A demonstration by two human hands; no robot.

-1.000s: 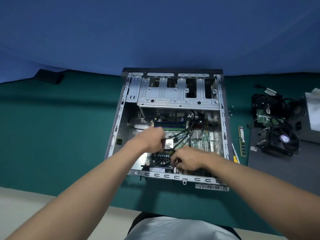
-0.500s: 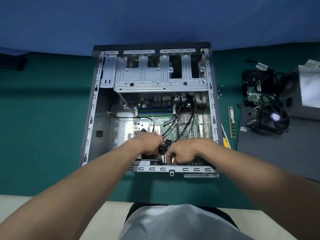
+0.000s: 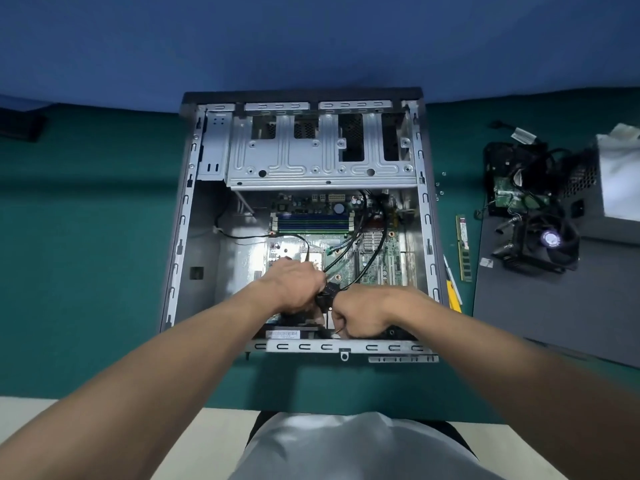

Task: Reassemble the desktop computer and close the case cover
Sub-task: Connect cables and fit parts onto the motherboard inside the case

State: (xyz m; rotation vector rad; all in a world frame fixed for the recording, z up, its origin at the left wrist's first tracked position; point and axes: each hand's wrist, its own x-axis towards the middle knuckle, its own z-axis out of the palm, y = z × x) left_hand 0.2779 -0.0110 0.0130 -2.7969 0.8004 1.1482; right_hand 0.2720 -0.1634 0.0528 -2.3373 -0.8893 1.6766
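Note:
The open desktop case (image 3: 180,237) lies flat on the green mat, its cover off. Inside are the green motherboard (image 3: 377,258) and a silver drive cage (image 3: 322,161) at the far end. Black cables (image 3: 372,251) run across the board to a black connector (image 3: 327,293) between my hands. My left hand (image 3: 294,287) is closed on that connector and its cables. My right hand (image 3: 360,313) is a fist near the case's front rail, pinching something small that I cannot make out.
Right of the case lie a RAM stick (image 3: 463,249), a yellow tool (image 3: 453,296), loose screws (image 3: 440,185), a cooler fan (image 3: 545,244), a circuit board with tangled cables (image 3: 512,188) and a grey power supply (image 3: 616,199) on a dark grey panel (image 3: 554,313). A black object (image 3: 20,124) sits far left.
My view has shifted closer and the case now sits higher and larger. Both hands have drawn together toward the near edge of the motherboard, the left one pulling the cables along.

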